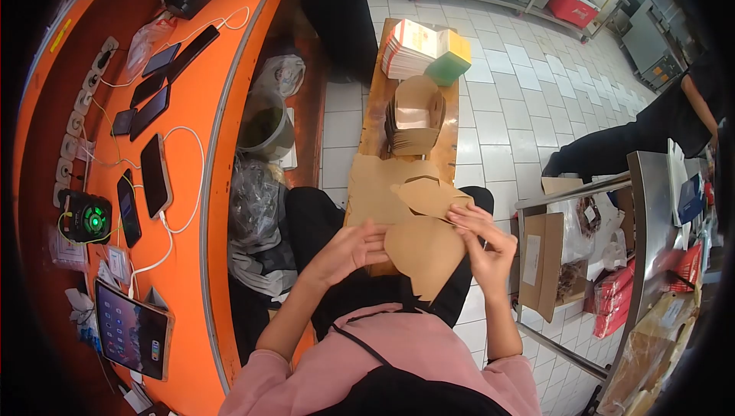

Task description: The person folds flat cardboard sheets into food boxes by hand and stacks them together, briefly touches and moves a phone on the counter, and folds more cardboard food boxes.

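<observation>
Along the narrow brown wooden worktop (451, 129), a nested stack of brown cardboard trays with rounded ends (415, 113) stands beyond flat, matt brown card (371, 190), with a block of white, red-printed cartons (409, 48) farther off. Nearer, the smooth brown cardboard blank with curved lobes (425, 255) is held over the person's lap at the worktop's near end; its broad panel is plain and rounded, narrowing to a notched lower edge. The left hand's (348, 253) grip is apart, straight fingers at the blank's left edge; the right hand's (488, 244) grip is together, pinched on its upper right edge. Fingers hide part of that edge, and whether the upper creased piece (435, 195) belongs to the same blank is hard to tell.
</observation>
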`<state>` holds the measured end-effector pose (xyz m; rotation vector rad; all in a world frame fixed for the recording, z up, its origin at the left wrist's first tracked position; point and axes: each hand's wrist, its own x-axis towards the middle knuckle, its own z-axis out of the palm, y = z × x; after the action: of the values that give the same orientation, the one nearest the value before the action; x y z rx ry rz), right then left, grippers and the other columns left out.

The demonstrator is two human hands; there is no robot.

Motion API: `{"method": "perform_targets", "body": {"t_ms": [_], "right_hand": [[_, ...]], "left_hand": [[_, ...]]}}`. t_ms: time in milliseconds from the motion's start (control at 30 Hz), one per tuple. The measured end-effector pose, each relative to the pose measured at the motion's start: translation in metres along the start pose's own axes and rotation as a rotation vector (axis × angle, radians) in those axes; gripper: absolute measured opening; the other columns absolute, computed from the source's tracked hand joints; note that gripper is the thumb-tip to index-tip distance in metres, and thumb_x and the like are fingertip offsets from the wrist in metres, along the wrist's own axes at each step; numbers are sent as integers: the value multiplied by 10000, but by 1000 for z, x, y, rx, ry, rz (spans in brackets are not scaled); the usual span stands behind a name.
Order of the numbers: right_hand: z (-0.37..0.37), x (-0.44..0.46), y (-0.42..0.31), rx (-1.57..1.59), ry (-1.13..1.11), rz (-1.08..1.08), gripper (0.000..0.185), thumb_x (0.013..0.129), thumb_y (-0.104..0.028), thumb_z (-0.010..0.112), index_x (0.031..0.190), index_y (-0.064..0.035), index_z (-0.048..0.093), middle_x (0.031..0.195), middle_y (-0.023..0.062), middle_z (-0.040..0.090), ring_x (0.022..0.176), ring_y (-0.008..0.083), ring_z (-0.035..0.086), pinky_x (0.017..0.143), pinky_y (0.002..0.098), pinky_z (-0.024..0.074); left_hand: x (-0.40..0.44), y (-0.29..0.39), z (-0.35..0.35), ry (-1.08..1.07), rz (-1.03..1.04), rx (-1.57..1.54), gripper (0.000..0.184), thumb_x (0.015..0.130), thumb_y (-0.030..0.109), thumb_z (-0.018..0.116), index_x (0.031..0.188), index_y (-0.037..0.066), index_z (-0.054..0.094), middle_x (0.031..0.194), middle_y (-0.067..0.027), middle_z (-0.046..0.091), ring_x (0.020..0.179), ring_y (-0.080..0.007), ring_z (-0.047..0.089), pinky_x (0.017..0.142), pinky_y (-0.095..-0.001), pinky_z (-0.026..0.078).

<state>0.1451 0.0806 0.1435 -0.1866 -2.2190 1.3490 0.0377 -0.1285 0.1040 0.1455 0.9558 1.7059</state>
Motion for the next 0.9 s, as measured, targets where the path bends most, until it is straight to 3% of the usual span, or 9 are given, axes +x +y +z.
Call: {"method": "perform_targets", "body": {"t_ms": [67, 167, 267, 400, 467, 633, 700, 800, 900], "right_hand": [[2, 2, -1, 68, -117, -91, 178, 739, 40, 582, 880, -25, 667, 908, 67, 669, 953, 233, 603, 911, 422, 406], [18, 0, -11, 91, -406, -209, 115, 704, -23, 656, 817, -28, 633, 903, 40, 629, 930, 234, 558, 835, 379, 431], [19, 3, -13, 73, -470, -224, 127, 686, -57, 694, 774, -25, 608, 845, 37, 598, 971, 244, 530, 798, 366, 427], [25, -7, 1, 32, -275, -124, 223, 659, -112, 743, 739, -2, 566, 896, 87, 515, 997, 285, 494, 804, 378, 413], [27, -10, 2, 23, -83, -8, 252, 657, -111, 754, 726, 12, 545, 1055, 129, 410, 1049, 303, 444, 850, 388, 392], [32, -6, -6, 56, 108, 115, 184, 687, -77, 720, 740, -8, 558, 1149, 125, 354, 1150, 284, 365, 957, 393, 315], [30, -4, -7, 172, 160, 143, 161, 695, -61, 702, 736, -4, 557, 1167, 128, 355, 1172, 294, 356, 983, 404, 287], [24, -5, -7, 183, 126, 176, 138, 698, -32, 677, 730, 9, 549, 1191, 133, 348, 1187, 305, 352, 993, 410, 277], [20, -4, -6, 231, 98, 136, 128, 693, -9, 659, 725, 25, 539, 1198, 136, 349, 1172, 309, 369, 999, 419, 273]], "left_hand": [[5, -1, -15, -168, -104, -261, 753, 861, 603, 327, 1305, -6, 335, 1292, -162, 421, 1159, -232, 455, 940, -353, 396], [21, -3, -16, -14, -111, -514, 828, 824, 659, 316, 1286, -27, 365, 1255, -175, 455, 1162, -275, 449, 959, -387, 363], [23, 4, -23, -68, -167, -354, 615, 891, 481, 390, 1277, 3, 368, 1238, -140, 470, 1128, -231, 484, 921, -371, 417], [14, 22, 3, 17, -142, 0, 484, 929, 341, 416, 1270, 4, 356, 1212, -113, 487, 1093, -178, 509, 901, -345, 450], [8, 30, 22, 62, -108, 74, 465, 933, 345, 407, 1248, 2, 389, 1174, -108, 509, 1067, -159, 517, 885, -321, 449], [7, 9, 31, 254, -14, 452, 423, 943, 344, 399, 1147, -12, 502, 1034, -84, 564, 947, -106, 525, 804, -244, 428], [0, 18, 51, 221, 193, 552, 416, 943, 348, 403, 1075, -18, 550, 962, -58, 570, 858, -82, 499, 745, -222, 400], [-3, 19, 52, 199, 48, 473, 409, 945, 332, 405, 1083, -29, 538, 960, -39, 569, 850, -73, 496, 753, -223, 395], [3, -2, 43, 186, 144, 225, 372, 941, 295, 425, 1088, -28, 535, 985, -37, 571, 894, -76, 506, 772, -223, 394]]}}
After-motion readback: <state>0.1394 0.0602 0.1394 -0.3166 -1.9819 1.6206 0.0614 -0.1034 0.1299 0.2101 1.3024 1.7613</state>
